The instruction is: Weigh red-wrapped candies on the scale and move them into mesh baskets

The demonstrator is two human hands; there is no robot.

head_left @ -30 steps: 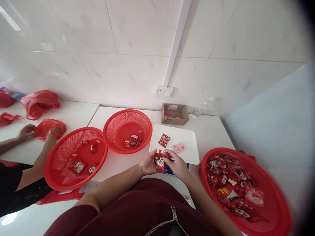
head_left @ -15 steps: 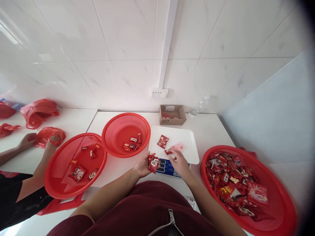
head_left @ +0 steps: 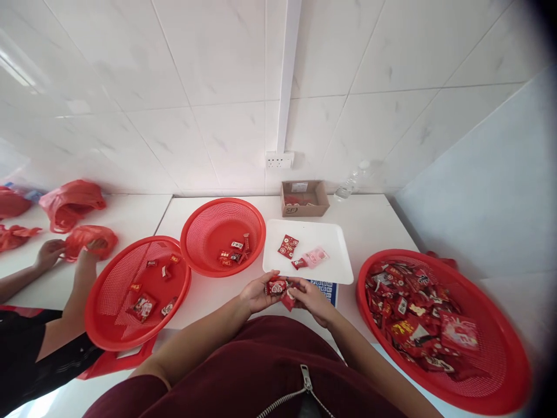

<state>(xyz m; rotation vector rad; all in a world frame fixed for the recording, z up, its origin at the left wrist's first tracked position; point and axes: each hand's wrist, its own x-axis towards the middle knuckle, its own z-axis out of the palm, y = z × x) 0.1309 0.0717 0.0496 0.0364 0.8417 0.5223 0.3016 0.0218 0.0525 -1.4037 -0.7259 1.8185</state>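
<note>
My left hand (head_left: 259, 293) is closed round small red candy packets (head_left: 275, 287), palm partly up, just in front of the scale. My right hand (head_left: 314, 299) meets it and grips a red packet (head_left: 288, 300) between thumb and fingers. Beyond my hands, the white tray (head_left: 342, 270) of the scale carries a patterned red packet (head_left: 288, 247), a pink packet (head_left: 315, 256) and a small red candy (head_left: 299, 264). Part of the scale's blue keypad (head_left: 328, 289) shows below the tray; my hands hide the rest.
A heaped red basket (head_left: 500, 348) stands at right; two red baskets (head_left: 204, 212) (head_left: 98, 313) at left hold several packets. Behind the tray are a cardboard box (head_left: 304, 209) and a plastic bottle (head_left: 346, 188). At far left a co-worker's hands (head_left: 50, 255) handle a red bag (head_left: 89, 235).
My right hand has left the tray and come to my left hand, where it now grips a packet. My left hand has turned its packets. The view has shifted slightly.
</note>
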